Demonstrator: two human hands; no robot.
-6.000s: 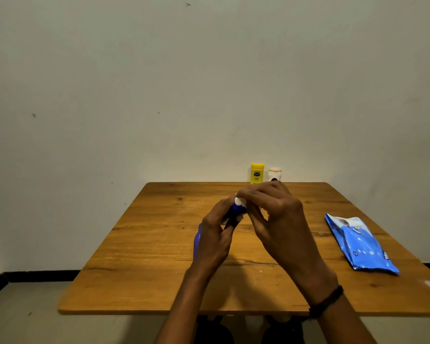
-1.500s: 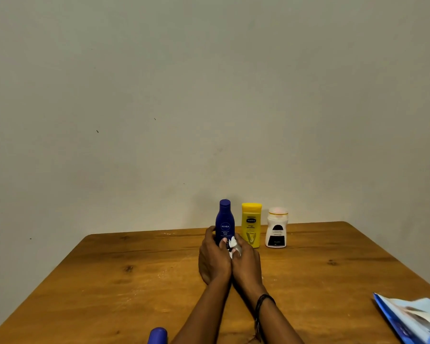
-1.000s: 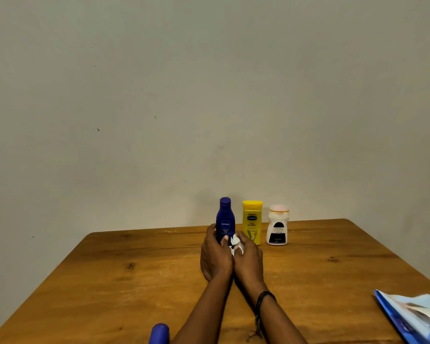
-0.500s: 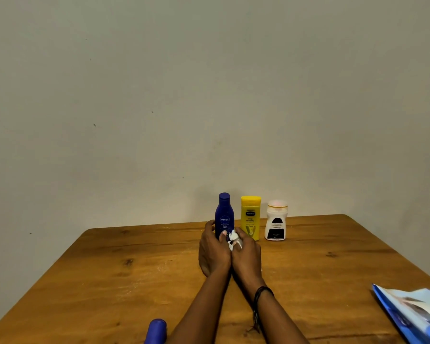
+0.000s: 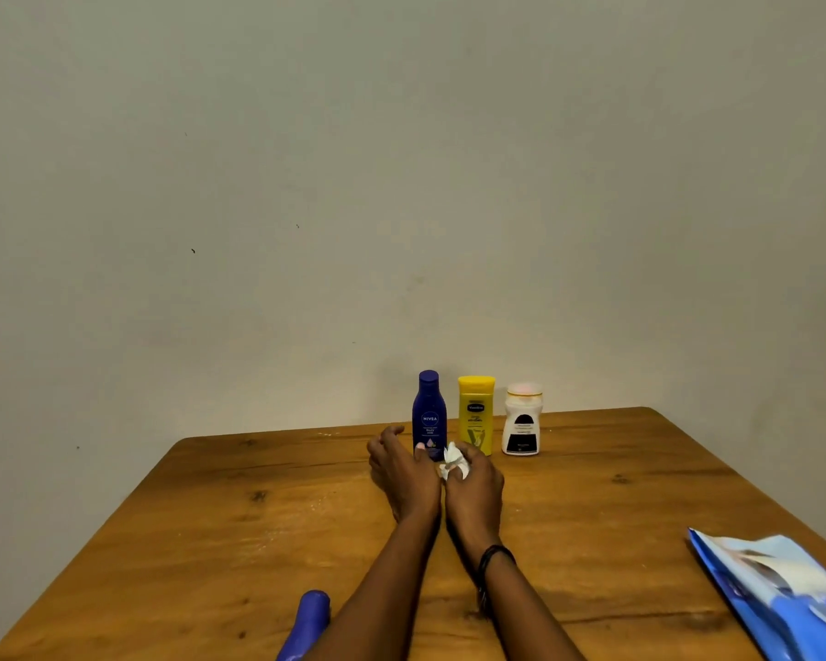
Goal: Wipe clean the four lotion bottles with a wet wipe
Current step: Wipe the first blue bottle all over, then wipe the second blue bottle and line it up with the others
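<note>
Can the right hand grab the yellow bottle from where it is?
Probably yes. The right hand is just in front of the yellow bottle with nothing between them, but it already holds a wipe, so gripping could be awkward.

Single head-worn view, wide-angle, looking forward from the near edge of a wooden table [image 5: 640, 493] and tilting only slightly downward, so a bare wall [image 5: 401, 183] is filling the upper half of the frame. Both forearms are entering from the bottom centre; the left hand [image 5: 404, 474] and right hand [image 5: 475, 489] are lying mid-frame, well out from the camera. Just beyond the hands, three upright bottles [image 5: 476, 415] are marking the far table edge against the wall. The bottom frame edge is cutting off a lying bottle [image 5: 308, 627] left of the forearms, and the lower right corner a blue packet [image 5: 783, 598]. No second view is sharing this scene.
</note>
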